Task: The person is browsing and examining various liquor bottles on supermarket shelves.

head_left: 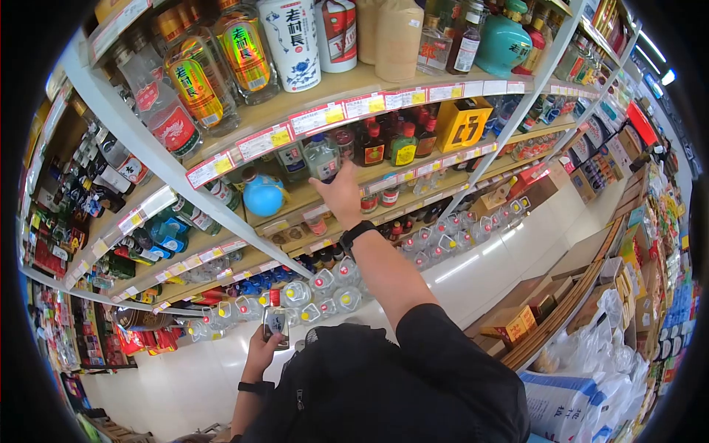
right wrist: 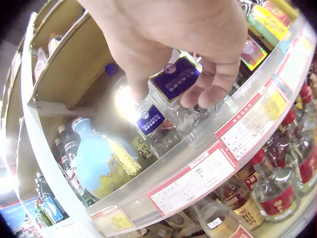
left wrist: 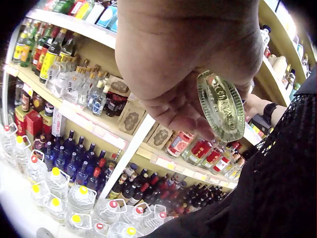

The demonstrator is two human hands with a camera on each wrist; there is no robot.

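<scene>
Low in the head view, the left hand (head_left: 265,350) grips a small flat glass bottle (head_left: 276,325) with a red cap. Its clear ridged base (left wrist: 221,106) faces the camera in the left wrist view, the hand (left wrist: 185,59) curled round it. The right hand (head_left: 343,193) reaches to the middle shelf, at a clear bottle with a blue cap (head_left: 322,157). In the right wrist view, thumb and fingers of the right hand (right wrist: 173,49) lie on either side of a clear bottle with a dark blue label (right wrist: 175,79); a similar bottle (right wrist: 150,119) stands beside it.
A round blue bottle (head_left: 264,193) stands left of the right hand. A clear plastic strip with price tags (head_left: 321,118) edges the shelf above, and a white post (head_left: 166,159) rises at left. Large clear jugs (head_left: 298,292) line the floor; cartons (head_left: 509,325) lie at right.
</scene>
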